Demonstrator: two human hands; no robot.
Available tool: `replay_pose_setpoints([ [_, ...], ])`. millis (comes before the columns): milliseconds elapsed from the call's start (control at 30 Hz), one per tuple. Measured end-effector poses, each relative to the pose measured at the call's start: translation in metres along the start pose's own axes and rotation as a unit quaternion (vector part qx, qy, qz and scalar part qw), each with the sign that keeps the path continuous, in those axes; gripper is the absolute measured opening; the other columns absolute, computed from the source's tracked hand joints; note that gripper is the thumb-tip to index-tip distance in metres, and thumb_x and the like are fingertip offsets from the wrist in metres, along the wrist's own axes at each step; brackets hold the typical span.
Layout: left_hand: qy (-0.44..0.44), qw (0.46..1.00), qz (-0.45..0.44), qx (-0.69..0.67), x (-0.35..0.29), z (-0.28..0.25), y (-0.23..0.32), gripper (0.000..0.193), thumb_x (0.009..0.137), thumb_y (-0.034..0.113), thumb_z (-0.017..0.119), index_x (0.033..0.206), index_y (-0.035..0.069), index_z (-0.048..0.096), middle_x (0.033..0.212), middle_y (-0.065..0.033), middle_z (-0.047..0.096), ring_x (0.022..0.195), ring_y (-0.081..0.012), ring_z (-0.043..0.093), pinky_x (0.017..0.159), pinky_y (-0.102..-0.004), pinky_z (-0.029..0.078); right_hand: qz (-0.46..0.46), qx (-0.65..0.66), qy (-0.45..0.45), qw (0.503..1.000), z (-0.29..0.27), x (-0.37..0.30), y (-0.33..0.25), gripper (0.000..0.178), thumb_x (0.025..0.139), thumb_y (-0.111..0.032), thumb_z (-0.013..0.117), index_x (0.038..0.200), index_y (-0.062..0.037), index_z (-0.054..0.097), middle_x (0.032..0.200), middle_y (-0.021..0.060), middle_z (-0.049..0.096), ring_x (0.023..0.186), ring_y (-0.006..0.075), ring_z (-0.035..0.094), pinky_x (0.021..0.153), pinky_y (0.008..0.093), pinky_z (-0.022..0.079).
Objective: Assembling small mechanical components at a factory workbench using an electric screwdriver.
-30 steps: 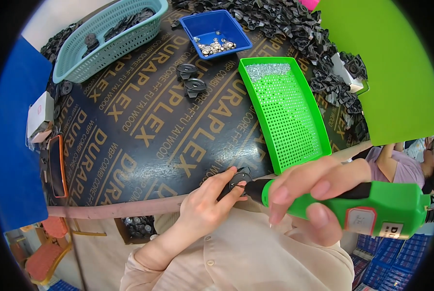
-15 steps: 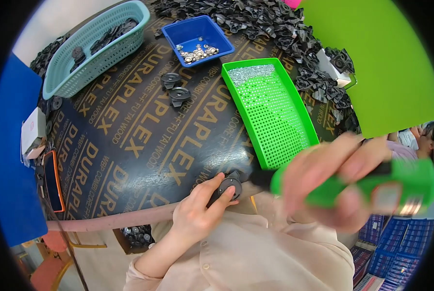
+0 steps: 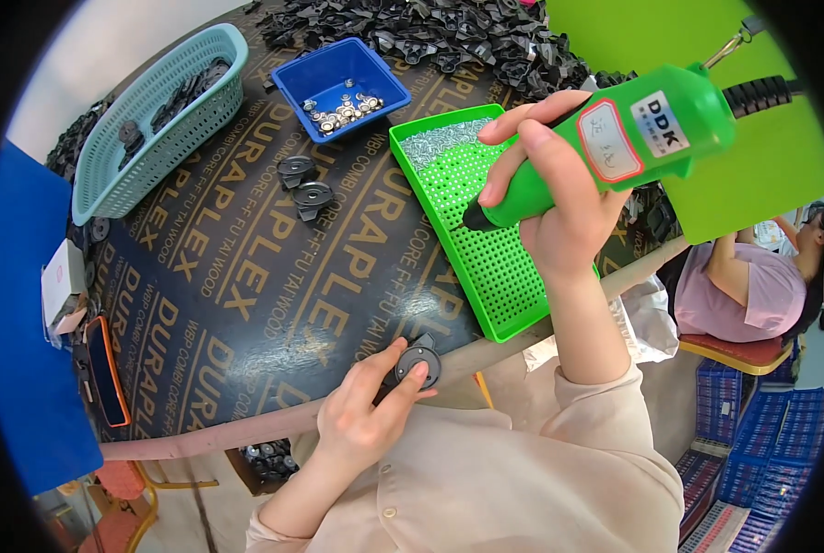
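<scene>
Near the table's front edge, my left hand (image 3: 361, 415) grips a round black plastic part (image 3: 418, 367) with small metal dots on its face, thumb on top. My right hand (image 3: 564, 180) is wrapped round a green electric screwdriver (image 3: 693, 97) with a black nose and a black coiled cord. Its nose hangs above the middle of a green perforated tray (image 3: 520, 326). Many small silvery screws (image 3: 444, 143) lie heaped at the tray's far end. Whether a screw sits on the bit is too small to tell.
Two black round parts (image 3: 312, 198) lie mid-table. Behind them stands a blue bin (image 3: 292, 88) with metal pieces; a light-blue basket (image 3: 94, 189) holds black parts. Black parts (image 3: 430, 32) pile along the back. An orange-edged phone (image 3: 108, 373) lies left. Another person (image 3: 739, 286) sits at right.
My right hand has carried the screwdriver away from the black part, up and over the tray, its nose swung round. My left hand keeps its grip on the part, nearly in place.
</scene>
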State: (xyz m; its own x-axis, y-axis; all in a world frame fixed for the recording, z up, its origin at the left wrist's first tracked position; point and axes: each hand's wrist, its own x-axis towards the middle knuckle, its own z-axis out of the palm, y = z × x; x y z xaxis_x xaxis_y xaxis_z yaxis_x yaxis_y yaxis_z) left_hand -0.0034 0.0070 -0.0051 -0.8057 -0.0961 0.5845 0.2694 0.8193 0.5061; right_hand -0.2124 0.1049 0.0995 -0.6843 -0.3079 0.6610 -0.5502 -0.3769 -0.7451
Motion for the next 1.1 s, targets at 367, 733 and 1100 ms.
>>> replay_pose_setpoints([
  [367,-0.009,1.000,-0.001,0.001,0.000,-0.004,0.000,0.037,0.065,0.008,0.080,0.101,0.009,0.069,0.104,-0.0160,0.064,0.078,-0.0241,0.065,0.060,-0.0283,0.055,0.011,0.009,0.005,1.000,0.004,0.001,0.001,0.015,0.083,-0.002,0.054,0.095,0.0080,0.051,0.075,0.0223,0.063,0.042,0.0220,0.055,0.047,0.0306,0.047],
  [733,-0.008,1.000,-0.010,0.002,-0.001,-0.003,0.001,0.037,0.064,0.010,0.081,0.099,0.009,0.070,0.107,-0.0157,0.064,0.079,-0.0233,0.066,0.062,-0.0274,0.055,0.002,-0.003,0.010,1.000,0.007,0.001,0.002,0.013,0.083,-0.002,0.054,0.090,0.0094,0.053,0.074,0.0201,0.062,0.044,0.0211,0.056,0.054,0.0316,0.049],
  [1100,-0.005,1.000,-0.009,-0.005,0.001,-0.003,0.002,0.048,0.058,0.008,0.083,0.103,0.007,0.069,0.106,-0.0178,0.064,0.080,-0.0257,0.065,0.063,-0.0300,0.054,-0.010,0.125,-0.173,0.977,-0.011,-0.059,-0.095,0.023,0.088,-0.008,0.049,0.105,-0.0003,0.037,0.088,0.0190,0.055,0.045,0.0230,0.053,0.039,0.0317,0.048],
])
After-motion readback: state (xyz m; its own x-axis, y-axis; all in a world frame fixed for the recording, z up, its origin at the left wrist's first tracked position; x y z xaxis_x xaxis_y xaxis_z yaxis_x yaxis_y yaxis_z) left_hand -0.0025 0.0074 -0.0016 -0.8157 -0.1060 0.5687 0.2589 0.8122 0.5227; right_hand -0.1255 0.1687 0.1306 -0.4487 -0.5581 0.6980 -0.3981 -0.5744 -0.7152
